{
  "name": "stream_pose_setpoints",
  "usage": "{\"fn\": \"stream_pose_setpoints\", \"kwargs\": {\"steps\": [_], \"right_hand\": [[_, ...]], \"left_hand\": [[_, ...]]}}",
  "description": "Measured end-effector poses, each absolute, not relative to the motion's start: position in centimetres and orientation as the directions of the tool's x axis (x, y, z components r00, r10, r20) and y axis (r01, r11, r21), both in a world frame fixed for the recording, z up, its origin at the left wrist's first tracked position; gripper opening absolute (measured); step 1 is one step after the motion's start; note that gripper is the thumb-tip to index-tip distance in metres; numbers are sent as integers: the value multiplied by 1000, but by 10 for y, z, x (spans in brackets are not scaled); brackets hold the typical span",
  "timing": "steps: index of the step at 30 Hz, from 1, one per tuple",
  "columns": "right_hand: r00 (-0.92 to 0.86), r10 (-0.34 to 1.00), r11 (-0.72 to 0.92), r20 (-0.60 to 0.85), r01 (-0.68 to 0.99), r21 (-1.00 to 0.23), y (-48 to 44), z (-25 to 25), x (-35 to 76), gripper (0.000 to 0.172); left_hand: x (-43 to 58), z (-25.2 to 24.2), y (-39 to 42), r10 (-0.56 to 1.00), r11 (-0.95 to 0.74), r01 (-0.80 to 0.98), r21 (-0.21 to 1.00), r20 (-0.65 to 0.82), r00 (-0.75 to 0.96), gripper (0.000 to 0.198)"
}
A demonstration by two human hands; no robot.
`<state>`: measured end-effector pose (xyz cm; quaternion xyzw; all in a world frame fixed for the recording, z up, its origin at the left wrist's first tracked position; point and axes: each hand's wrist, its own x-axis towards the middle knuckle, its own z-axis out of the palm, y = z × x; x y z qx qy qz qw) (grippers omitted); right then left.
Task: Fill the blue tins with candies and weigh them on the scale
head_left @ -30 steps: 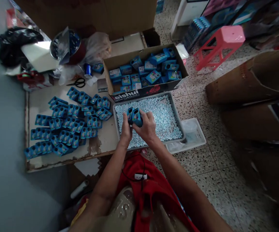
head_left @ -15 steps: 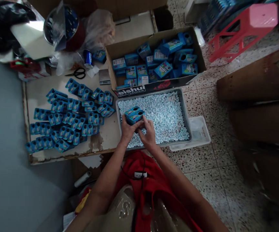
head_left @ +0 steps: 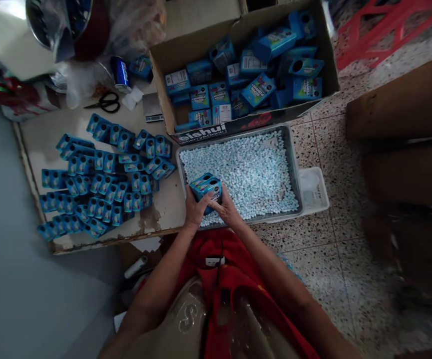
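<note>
Between my two hands I hold a pair of small blue candy boxes (head_left: 207, 187), side by side, with dark round holes in their tops. My left hand (head_left: 195, 207) wraps the left side, its thumb across the front. My right hand (head_left: 226, 207) closes on the right side, thumb also at the front. The boxes are over the near left corner of a grey tray (head_left: 297, 192) filled with small pale blue and white candies (head_left: 242, 169). Many similar blue boxes (head_left: 104, 182) stand in rows on the table to the left.
Behind the tray, a cardboard carton (head_left: 197, 42) holds many blue boxes. Scissors (head_left: 107, 102), a blue can (head_left: 120, 75) and a small scale (head_left: 152, 107) lie left of it. A clear plastic container (head_left: 319, 189) sits right of the tray. Brown cartons (head_left: 403, 107) stand at right.
The pair of boxes has tipped so that their printed fronts show more, and my hands have come closer together around them. The camera view has shifted nearer.
</note>
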<state>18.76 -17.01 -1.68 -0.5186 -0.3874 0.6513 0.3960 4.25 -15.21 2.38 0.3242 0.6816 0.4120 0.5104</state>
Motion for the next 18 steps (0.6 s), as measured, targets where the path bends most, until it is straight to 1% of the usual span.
{"fn": "stream_pose_setpoints", "kwargs": {"steps": [4,5,7,9,10,11,12,13,15,16,18], "right_hand": [[-82,912,-408,-401,-85,-909,-177,-21,176,92],[-69,918,-394,-390,-52,-918,-177,-21,177,92],[-45,946,-317,-320,65,-946,-177,-21,187,89],[43,975,-222,-218,223,-949,-174,-22,212,78],[135,975,-209,-175,298,-931,-172,-23,228,70],[256,956,-233,-145,360,-903,-168,-25,244,63],[384,915,-286,-124,399,-871,-163,-29,261,60],[492,864,-346,-113,416,-841,-158,-34,274,61],[603,790,-433,-112,419,-798,-144,-47,288,70],[619,776,-455,-119,419,-785,-137,-55,288,77],[639,756,-494,-143,414,-765,-125,-69,273,98]], "left_hand": [[34,28,-144,824,546,-15,838,-540,-173,78],[29,29,-140,815,566,-12,825,-561,-142,79],[19,32,-128,809,584,15,812,-580,-92,78],[5,32,-114,839,544,132,829,-535,-95,75],[-2,31,-105,869,495,238,836,-482,-111,74],[-10,29,-97,901,430,366,825,-418,-118,74],[-17,26,-89,929,358,498,790,-356,-103,75],[-23,22,-81,948,285,614,736,-312,-65,75],[-30,13,-68,953,155,759,632,-299,54,71],[-32,9,-64,941,104,791,603,-317,118,67],[-30,1,-59,910,26,812,583,-351,222,60]]}}
